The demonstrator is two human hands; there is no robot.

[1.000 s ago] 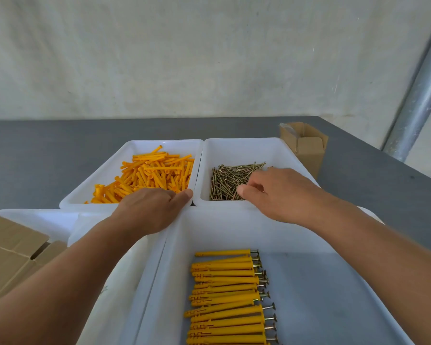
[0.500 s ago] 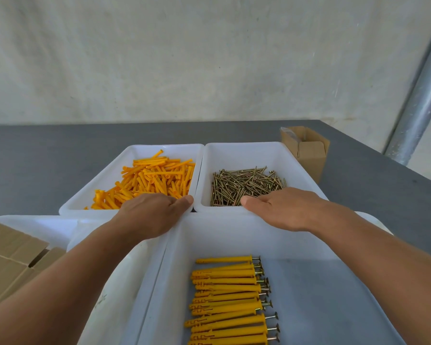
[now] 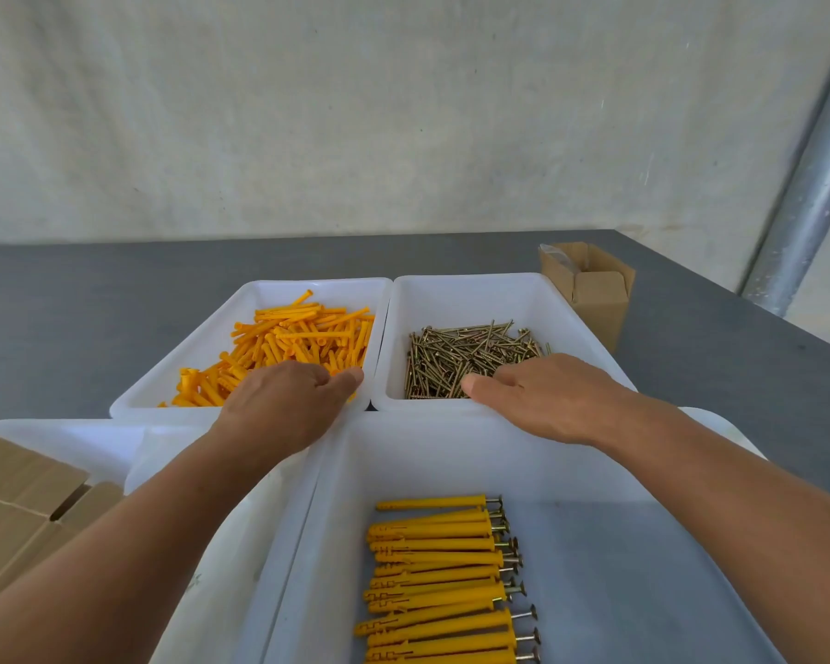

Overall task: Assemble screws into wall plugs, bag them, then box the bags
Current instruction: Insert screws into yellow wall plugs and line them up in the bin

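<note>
The left hand (image 3: 283,404) dips among the orange wall plugs (image 3: 303,342) and the right hand (image 3: 547,400) among the screws (image 3: 466,357). Both sets of fingers curl out of sight, so I cannot tell whether either grasps anything. Assembled plugs (image 3: 442,582) lie in rows in the near tray (image 3: 451,452).

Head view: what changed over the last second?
The right hand drew back from the middle of the screws to the near rim of their tray; whether it picked one up is hidden. The left hand stayed over the wall plugs; the assembled row is unchanged.
</note>
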